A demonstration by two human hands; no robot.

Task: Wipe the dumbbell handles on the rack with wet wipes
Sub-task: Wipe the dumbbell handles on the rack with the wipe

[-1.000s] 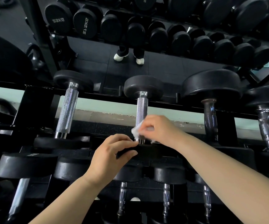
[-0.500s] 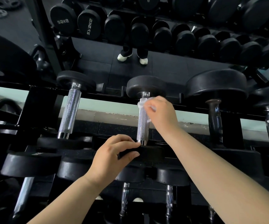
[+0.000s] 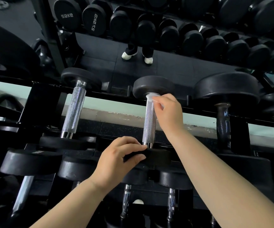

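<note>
A black dumbbell with a knurled silver handle point(image 3: 148, 122) lies on the rack in the middle of the view. My right hand point(image 3: 170, 111) pinches a white wet wipe point(image 3: 151, 97) against the far end of that handle, just under the far black head point(image 3: 153, 86). My left hand point(image 3: 116, 160) grips the near black head point(image 3: 156, 156) of the same dumbbell, fingers curled over its edge. Most of the wipe is hidden by my right fingers.
Another silver-handled dumbbell point(image 3: 73, 112) lies to the left, and darker-handled ones point(image 3: 222, 124) to the right. More dumbbells fill the lower tier point(image 3: 77, 168). A mirror behind the rack shows rows of dumbbells and a person's white shoes point(image 3: 128, 55).
My right hand has slid the wipe along the handle from its near end up to its far end. The left hand has stayed on the near head.
</note>
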